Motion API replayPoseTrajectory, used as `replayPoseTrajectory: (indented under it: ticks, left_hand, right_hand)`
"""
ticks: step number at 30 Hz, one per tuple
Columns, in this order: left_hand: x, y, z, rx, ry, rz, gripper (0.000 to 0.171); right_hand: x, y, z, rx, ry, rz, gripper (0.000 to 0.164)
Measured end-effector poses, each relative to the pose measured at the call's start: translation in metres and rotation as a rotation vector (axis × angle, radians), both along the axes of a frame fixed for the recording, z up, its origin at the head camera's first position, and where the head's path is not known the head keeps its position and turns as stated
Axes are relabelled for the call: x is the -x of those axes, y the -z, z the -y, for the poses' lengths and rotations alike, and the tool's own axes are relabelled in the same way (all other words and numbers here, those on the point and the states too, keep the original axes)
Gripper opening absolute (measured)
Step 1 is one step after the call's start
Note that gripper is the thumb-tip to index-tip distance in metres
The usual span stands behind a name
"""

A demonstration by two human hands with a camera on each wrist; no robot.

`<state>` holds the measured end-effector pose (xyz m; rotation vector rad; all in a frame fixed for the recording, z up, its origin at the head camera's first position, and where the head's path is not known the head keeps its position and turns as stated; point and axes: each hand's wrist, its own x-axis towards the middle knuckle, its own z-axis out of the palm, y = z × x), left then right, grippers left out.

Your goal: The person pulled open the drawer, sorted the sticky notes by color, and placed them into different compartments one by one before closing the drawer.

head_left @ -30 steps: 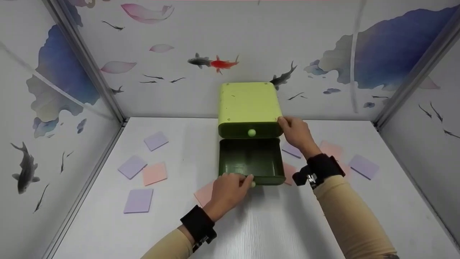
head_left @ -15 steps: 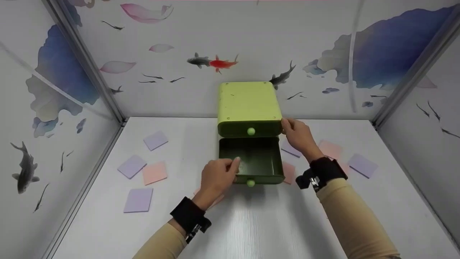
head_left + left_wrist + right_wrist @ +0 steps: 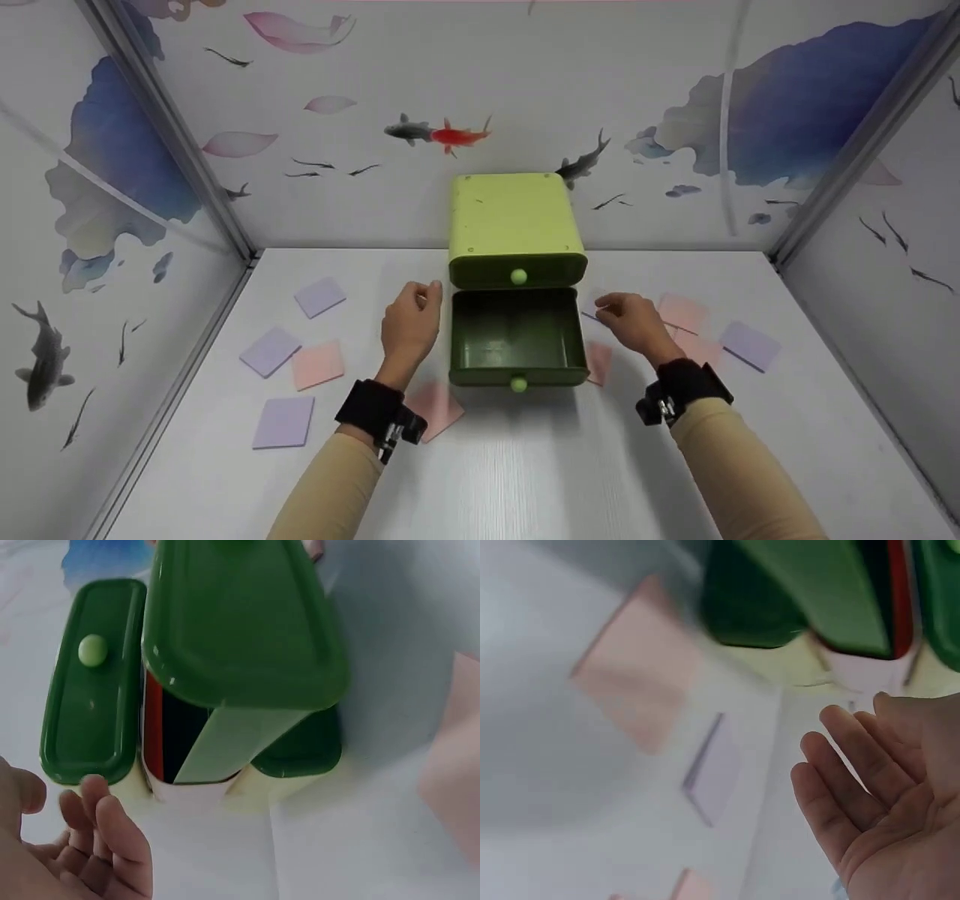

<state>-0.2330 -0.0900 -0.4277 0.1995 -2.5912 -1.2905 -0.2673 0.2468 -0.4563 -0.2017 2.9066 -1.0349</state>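
Tabletop (image 3: 495, 487), drawer front (image 3: 484, 378) crosswise, knob (image 3: 518, 385) toward person (image 3: 322, 487).

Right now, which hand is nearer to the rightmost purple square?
Right. The right hand is to the left of the purple square, with pink squares between them. The left hand is farther, left of the open drawer.

green cabinet (image 3: 516, 217): lower drawer (image 3: 517, 374) out | left hand (image 3: 409, 324), right hand (image 3: 634, 322): flanking drawer, apart
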Motion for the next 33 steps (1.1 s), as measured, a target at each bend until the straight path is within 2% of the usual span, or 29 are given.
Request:
replayPoseTrajectory:
  ticks: [4, 11, 13, 16, 21, 24, 30, 33]
  left_hand:
    - [0.013, -0.005, -0.001, -0.067, -0.013, 0.043, 0.046]
    - [0.031, -0.015, -0.007, -0.264, 0.045, 0.065, 0.049]
    - [0.035, -0.017, -0.009, -0.282, 0.060, 0.078, 0.053]
    - [0.038, -0.019, -0.013, -0.278, 0.087, 0.092, 0.062]
    - [0.041, -0.019, -0.014, -0.261, 0.105, 0.111, 0.071]
    - [0.042, -0.017, -0.013, -0.282, 0.117, 0.128, 0.073]
    - [0.043, -0.016, -0.012, -0.312, 0.131, 0.141, 0.075]
    - [0.044, -0.015, -0.012, -0.306, 0.129, 0.139, 0.073]
  right_hand:
    - [-0.002, 0.026, -0.001, -0.076, -0.037, 0.025, 0.035]
    - [-0.007, 0.058, 0.006, -0.205, -0.055, 0.075, 0.050]
    - [-0.009, 0.064, 0.007, -0.235, -0.066, 0.062, 0.052]
    - [-0.009, 0.072, 0.007, -0.268, -0.093, -0.003, 0.053]
    - [-0.009, 0.076, 0.009, -0.273, -0.096, -0.067, 0.055]
    - [-0.009, 0.074, 0.010, -0.278, -0.098, -0.068, 0.046]
    - [-0.007, 0.065, 0.013, -0.294, -0.076, 0.008, 0.025]
    - [-0.007, 0.063, 0.013, -0.306, -0.065, 0.059, 0.028]
